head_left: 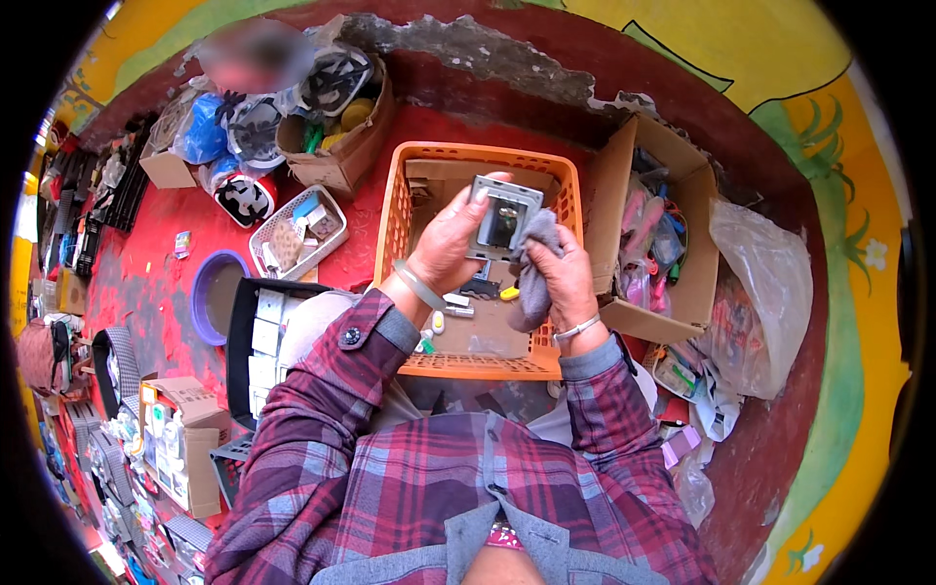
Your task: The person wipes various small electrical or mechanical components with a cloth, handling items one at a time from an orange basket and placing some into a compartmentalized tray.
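Cardboard box (203, 468), packed with white goods, stands at the lower left of the frame. Moving right on my feed, I pass a purple basin (198, 302), then a black box (240, 346) of small white cartons, and a white basket (310, 258) of odds and ends above it.

Near the middle, over an orange basket (458, 147), the left hand (444, 239) grips a grey-framed device (485, 210) along its left side, thumb on the face, the other fingers tucked behind. The device is tilted toward my view, with a dark window in its frame. I can't quite make out what sits inside that window; the view is too small there. Just right of it, the right hand (567, 278) has its fingers pinched on a bunched grey cloth (533, 292), which touches the device's right edge.

I judge the device light and stiff, probably smooth enough to slip, with the window its fragile part; I'd hold it by the frame's outer edges and press little on the middle. The cloth looks soft and limp, so any fold would serve.

Farther right stands an open carton (616, 190) of mixed goods, beside a clear plastic bag (765, 283).
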`<state>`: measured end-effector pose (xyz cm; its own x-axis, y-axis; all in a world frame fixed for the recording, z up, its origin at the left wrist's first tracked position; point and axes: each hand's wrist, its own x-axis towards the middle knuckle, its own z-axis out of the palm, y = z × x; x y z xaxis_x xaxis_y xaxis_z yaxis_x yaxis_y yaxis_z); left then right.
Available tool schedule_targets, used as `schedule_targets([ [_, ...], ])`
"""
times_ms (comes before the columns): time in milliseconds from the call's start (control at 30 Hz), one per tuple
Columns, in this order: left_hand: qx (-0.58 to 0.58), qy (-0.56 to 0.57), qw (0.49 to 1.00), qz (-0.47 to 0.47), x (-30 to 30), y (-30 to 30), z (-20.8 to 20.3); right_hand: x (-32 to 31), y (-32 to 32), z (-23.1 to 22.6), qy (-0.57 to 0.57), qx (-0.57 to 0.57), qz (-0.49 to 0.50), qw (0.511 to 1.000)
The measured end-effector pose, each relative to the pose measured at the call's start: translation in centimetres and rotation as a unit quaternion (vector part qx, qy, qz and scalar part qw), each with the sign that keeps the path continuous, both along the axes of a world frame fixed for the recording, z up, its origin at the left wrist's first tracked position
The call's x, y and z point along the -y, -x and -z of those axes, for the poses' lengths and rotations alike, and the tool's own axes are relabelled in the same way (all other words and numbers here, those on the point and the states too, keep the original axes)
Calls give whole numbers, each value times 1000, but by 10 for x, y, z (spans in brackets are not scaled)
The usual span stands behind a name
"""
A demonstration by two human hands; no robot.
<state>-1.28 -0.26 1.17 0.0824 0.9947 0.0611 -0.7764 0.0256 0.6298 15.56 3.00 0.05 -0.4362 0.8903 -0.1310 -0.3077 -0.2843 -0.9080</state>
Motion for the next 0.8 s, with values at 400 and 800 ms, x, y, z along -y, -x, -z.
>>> schedule_targets([
  [400,177,93,980,-12,-3,-2,9,-32,-14,-20,-99,24,202,974],
  [800,231,89,968,-39,-6,1,13,4,4,-28,-591,428,114,674],
])
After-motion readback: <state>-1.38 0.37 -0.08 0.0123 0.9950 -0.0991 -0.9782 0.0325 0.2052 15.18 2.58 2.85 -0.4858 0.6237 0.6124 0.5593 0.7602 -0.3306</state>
